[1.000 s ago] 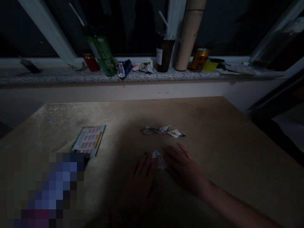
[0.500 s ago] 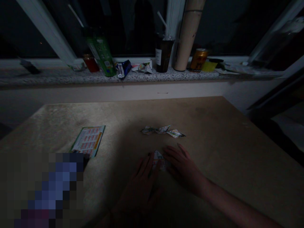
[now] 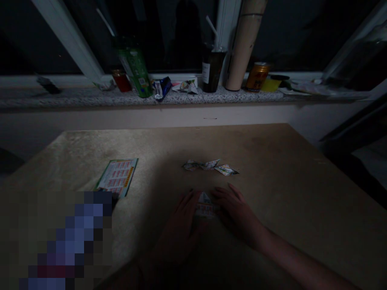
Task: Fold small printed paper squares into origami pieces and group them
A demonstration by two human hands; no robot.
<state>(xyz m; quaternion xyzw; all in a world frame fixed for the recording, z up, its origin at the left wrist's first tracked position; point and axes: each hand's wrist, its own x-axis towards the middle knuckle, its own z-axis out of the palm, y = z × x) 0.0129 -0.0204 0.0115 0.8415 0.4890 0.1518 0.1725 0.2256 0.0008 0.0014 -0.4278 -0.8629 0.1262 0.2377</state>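
Observation:
A small printed paper (image 3: 205, 207), folded to a point at its top, lies on the table between my two hands. At its left edge rests my left hand (image 3: 180, 221), fingers stretched out and low over the table. My right hand (image 3: 237, 211) lies along the paper's right side, its fingers extended and partly covering that edge. Dim light hides the thumbs and the exact contact. Just beyond are several small folded paper pieces (image 3: 211, 165) in a row.
A printed sheet (image 3: 118, 177) with red blocks of text lies on the left of the table (image 3: 260, 149). A pixelated area covers the lower left. Along the stone windowsill (image 3: 178, 96) stand a green bottle (image 3: 136, 72), a dark cup (image 3: 213, 72) with a straw and an orange can (image 3: 256, 76).
The view has shifted slightly, so everything sits a little further right. My hands have spread slightly apart, and more of the folded paper shows between them.

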